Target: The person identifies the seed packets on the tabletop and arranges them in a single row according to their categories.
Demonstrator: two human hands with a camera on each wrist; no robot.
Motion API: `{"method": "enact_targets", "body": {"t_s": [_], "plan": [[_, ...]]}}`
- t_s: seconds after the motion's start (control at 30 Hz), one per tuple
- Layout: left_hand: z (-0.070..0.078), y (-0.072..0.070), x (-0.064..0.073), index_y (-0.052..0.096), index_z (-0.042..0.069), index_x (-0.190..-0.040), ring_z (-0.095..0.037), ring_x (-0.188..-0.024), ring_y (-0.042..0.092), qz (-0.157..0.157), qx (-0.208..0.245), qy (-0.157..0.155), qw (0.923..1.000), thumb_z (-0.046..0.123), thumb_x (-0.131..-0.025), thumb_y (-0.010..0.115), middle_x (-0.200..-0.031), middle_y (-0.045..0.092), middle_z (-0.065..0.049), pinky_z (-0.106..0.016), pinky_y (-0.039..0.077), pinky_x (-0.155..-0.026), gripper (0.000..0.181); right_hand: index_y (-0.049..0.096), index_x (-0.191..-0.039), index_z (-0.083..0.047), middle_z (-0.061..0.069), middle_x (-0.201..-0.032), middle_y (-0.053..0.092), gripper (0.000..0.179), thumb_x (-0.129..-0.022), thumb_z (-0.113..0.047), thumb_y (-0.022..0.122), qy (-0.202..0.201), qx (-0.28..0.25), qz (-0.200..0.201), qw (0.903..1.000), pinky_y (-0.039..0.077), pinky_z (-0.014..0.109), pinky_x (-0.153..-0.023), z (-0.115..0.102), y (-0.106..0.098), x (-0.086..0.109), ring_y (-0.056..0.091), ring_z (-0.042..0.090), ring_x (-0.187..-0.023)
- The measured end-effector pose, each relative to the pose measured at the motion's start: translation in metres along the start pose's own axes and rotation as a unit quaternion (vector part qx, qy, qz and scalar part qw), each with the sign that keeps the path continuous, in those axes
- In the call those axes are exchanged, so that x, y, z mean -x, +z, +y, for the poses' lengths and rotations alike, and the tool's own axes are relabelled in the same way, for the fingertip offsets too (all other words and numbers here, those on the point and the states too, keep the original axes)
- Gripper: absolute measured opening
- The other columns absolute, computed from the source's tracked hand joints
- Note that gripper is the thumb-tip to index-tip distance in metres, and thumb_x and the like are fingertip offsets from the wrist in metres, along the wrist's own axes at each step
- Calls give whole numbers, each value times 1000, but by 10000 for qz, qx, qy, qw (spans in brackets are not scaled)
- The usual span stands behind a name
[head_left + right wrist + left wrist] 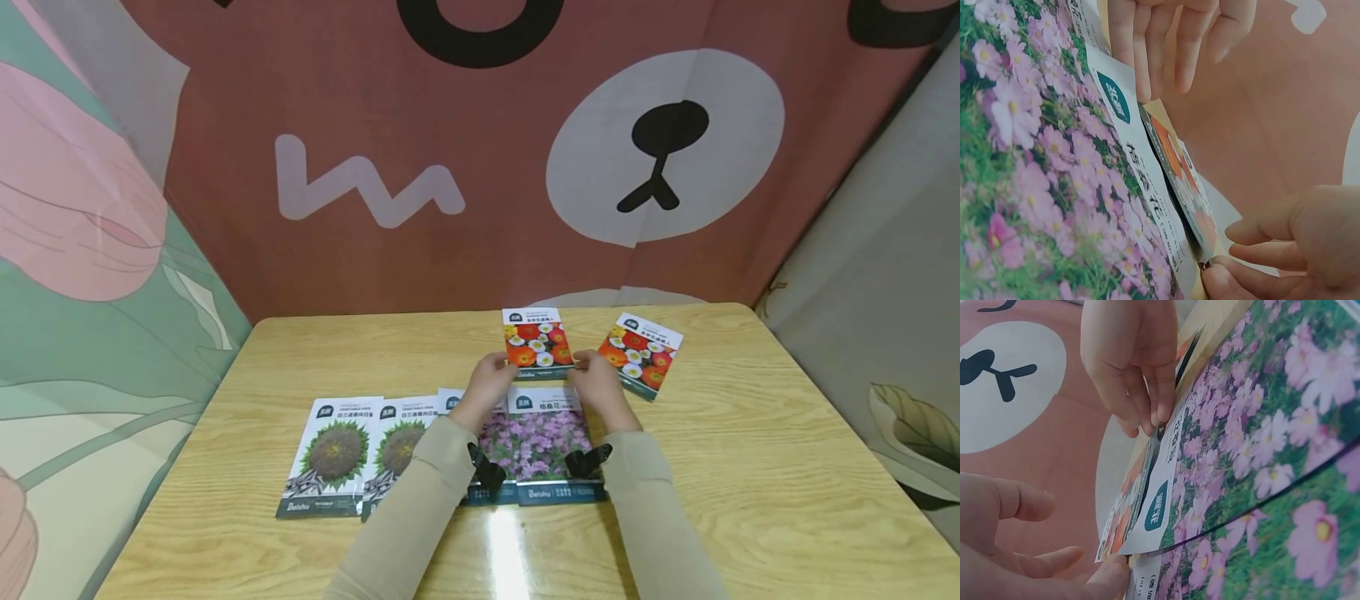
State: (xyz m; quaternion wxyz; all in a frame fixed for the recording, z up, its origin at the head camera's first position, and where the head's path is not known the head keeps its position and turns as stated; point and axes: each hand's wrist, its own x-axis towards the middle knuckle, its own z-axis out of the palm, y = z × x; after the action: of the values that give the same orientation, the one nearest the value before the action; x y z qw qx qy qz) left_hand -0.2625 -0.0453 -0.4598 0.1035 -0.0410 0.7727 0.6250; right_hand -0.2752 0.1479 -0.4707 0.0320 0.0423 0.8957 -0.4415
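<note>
Flower packet (537, 343): red-orange-white blooms, green bottom band.
Your left hand (487, 387), right hand (600, 387): fingers loosely extended, touching its lower corners.

Those poppy packets (539, 343) are splashed red, orange, yellow and white; the cosmos packets (550, 437), pinkish-purple over green; the sunflower packets (335, 457), brown discs fringed green. The bench (757, 433) is honey-yellow, wood-grained.
</note>
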Motion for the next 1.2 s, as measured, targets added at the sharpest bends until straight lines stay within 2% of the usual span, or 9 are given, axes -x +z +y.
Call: {"method": "enact_targets", "body": {"t_s": [0.17, 0.3, 0.4, 0.5, 0.63, 0.73, 0.87, 1.1, 1.2], "plan": [[2, 0, -2, 47, -7, -145, -38, -129, 52, 283, 45, 122, 9995, 12, -100, 54, -145, 50, -26, -49, 43, -109, 49, 56, -134, 10, 29, -123, 63, 40, -96, 0, 53, -74, -375, 254, 9989, 53, 45, -90, 8, -1, -3, 61, 41, -112], [2, 0, -3, 51, -6, -143, -33, -110, 60, 414, 153, 131, 9989, 9, -99, 54, -140, 55, -24, -45, 50, -99, 47, 59, -131, 10, 29, -119, 64, 36, -96, 3, 56, -53, -1003, 341, 9944, 56, 33, -80, 12, -2, -2, 66, 36, -103], [1, 0, -4, 54, -5, -141, -27, -101, 60, 523, 238, 173, 9982, 8, -97, 55, -137, 58, -22, -40, 52, -91, 45, 60, -130, 11, 28, -117, 64, 34, -98, 3, 57, 87, -1601, 356, 9864, 57, 26, -76, 13, -2, -2, 69, 24, -91], [1, -1, -4, 57, -6, -137, -25, -102, 60, 635, 417, 241, 9968, 5, -94, 55, -135, 59, -22, -36, 52, -89, 44, 59, -130, 13, 25, -111, 65, 33, -98, 5, 57, 220, -2174, 380, 9751, 58, 23, -76, 12, -3, 0, 68, 12, -81], [1, -1, -5, 59, -8, -133, -22, -104, 60, 739, 760, 348, 9938, 0, -92, 55, -131, 62, -23, -31, 53, -86, 42, 57, -131, 14, 17, -105, 66, 35, -97, 7, 57, 310, -2707, 308, 9617, 58, 21, -77, 11, -4, 1, 65, 6, -78], [1, -1, -5, 59, -9, -131, -20, -94, 60, 724, 1174, 339, 9899, -4, -92, 56, -125, 63, -23, -28, 54, -79, 40, 56, -134, 12, 15, -107, 66, 37, -97, 6, 58, 311, -2819, 150, 9588, 58, 22, -80, 12, -7, 5, 65, 6, -82], [0, 0, -3, 54, -8, -135, -18, -85, 57, 622, 1589, 292, 9849, -7, -93, 55, -120, 59, -22, -30, 57, -74, 42, 55, -137, 8, 19, -116, 65, 40, -98, 1, 60, 303, -2662, -43, 9634, 57, 24, -85, 15, -16, 11, 66, 8, -89], [-5, 3, 4, 51, -9, -138, -18, -87, 58, 512, 1643, 426, 9842, -8, -91, 55, -122, 58, -25, -33, 59, -78, 47, 51, -143, 6, 18, -124, 60, 46, -99, -3, 61, 269, -2491, -381, 9674, 56, 29, -91, 15, -31, 19, 65, 9, -95], [-8, 6, 6, 53, -8, -136, -17, -87, 58, 458, 1696, 465, 9834, -8, -92, 56, -122, 59, -23, -32, 58, -78, 44, 46, -146, 8, 23, -131, 56, 50, -99, -3, 60, 169, -2504, -585, 9662, 56, 30, -93, 15, -36, 22, 64, 8, -96]]}}
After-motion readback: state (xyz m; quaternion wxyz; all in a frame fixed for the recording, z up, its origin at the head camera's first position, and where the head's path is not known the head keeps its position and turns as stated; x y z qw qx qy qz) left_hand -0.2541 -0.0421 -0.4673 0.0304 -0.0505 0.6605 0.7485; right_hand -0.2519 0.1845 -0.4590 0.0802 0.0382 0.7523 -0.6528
